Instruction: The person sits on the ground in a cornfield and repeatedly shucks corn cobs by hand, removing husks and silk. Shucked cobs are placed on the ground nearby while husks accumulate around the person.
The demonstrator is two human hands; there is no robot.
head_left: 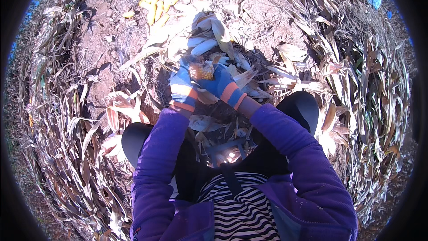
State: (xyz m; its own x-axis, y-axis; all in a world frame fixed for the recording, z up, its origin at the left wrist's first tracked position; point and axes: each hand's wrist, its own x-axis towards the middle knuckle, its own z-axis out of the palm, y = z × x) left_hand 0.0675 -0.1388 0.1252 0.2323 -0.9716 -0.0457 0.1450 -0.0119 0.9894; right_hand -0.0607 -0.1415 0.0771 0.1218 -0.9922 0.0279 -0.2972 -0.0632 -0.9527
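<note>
An ear of corn (203, 71) with yellow kernels and brownish silk is held in front of me, between both hands. My left hand (183, 82), in a blue glove with orange bands, is closed on its left side. On the other side my right hand (219, 82), gloved alike, is closed round it too. The fingertips are partly hidden by the ear and blurred. Just beyond my hands lies a heap of pale corn husks (205, 44), some perhaps still wrapped round ears.
Several bare yellow corn ears (156, 6) lie on the soil at the far left. Long rows of dry corn stalks (67, 143) run along both sides. Loose husks (127, 107) lie near my left knee, and more husks (330, 120) beside my right.
</note>
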